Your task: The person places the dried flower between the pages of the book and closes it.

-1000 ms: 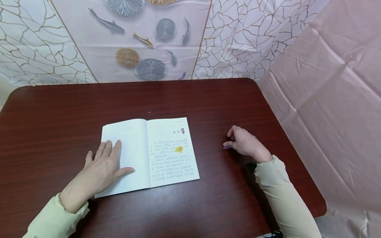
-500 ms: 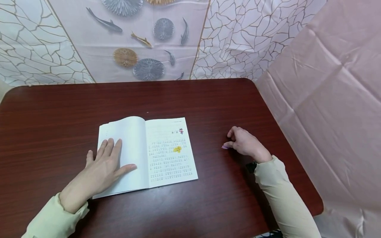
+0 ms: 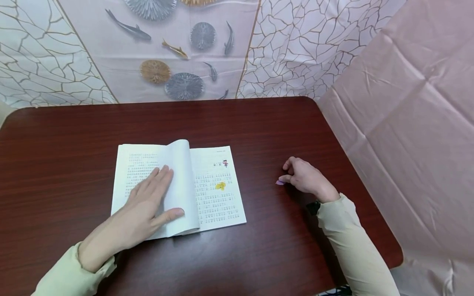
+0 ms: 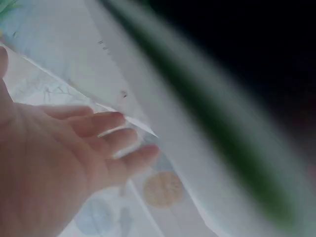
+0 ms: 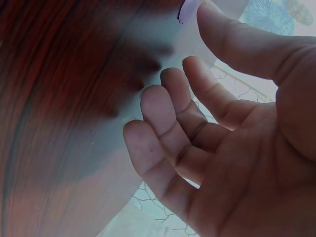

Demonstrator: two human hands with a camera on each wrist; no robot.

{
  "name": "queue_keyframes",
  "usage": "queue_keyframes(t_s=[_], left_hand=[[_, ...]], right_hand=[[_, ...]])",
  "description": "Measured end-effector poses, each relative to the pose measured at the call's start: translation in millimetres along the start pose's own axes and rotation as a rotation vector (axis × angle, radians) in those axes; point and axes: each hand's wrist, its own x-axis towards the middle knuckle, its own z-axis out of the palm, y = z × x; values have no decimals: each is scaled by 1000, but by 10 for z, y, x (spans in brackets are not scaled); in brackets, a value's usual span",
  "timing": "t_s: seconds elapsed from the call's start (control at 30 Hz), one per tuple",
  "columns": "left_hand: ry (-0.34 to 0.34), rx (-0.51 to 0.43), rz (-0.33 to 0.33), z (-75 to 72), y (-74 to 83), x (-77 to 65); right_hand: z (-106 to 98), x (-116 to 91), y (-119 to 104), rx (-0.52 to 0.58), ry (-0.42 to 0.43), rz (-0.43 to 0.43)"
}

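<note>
An open book [image 3: 127, 181] lies on the dark wood table, a small yellow flower [image 3: 220, 186] on its right page. My left hand [image 3: 144, 209] has its fingers straight and thumb spread against a white page [image 3: 181, 185], which bulges up from the spine and curves over to the right. In the left wrist view the palm [image 4: 54, 163] and straight fingers face a blurred leaf. To the right of the book, my right hand [image 3: 305, 176] has loosely bent fingers. A small purple piece [image 5: 187, 10] shows at its thumb tip, apart from the other fingertips.
The table [image 3: 229, 123] has rounded corners and reaches back to a patterned cloth [image 3: 201, 70] with fish and round motifs. A pink cloth [image 3: 418, 123] hangs along the right side. Dark cables [image 3: 338, 291] show at the front edge.
My left hand has moved right, bringing the page up and over toward the spine, which uncovers printed text on the left side. The right hand has stayed in place.
</note>
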Motion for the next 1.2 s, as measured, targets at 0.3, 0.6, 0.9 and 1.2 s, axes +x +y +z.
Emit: queue_keyframes(t_s=[0.3,0.6,0.9,1.2], left_hand=[[24,4,105,134,200,-45],[4,80,157,247,222,-43],[5,188,212,320,283,-7],[-84,257,233,364,304,-56]], right_hand=[[2,-8,5,5,-12,-5],[0,-11,-2,9,-12,-28],[-7,-21,-5,14,-18,-13],[-17,-19,-7,8,-24,-28]])
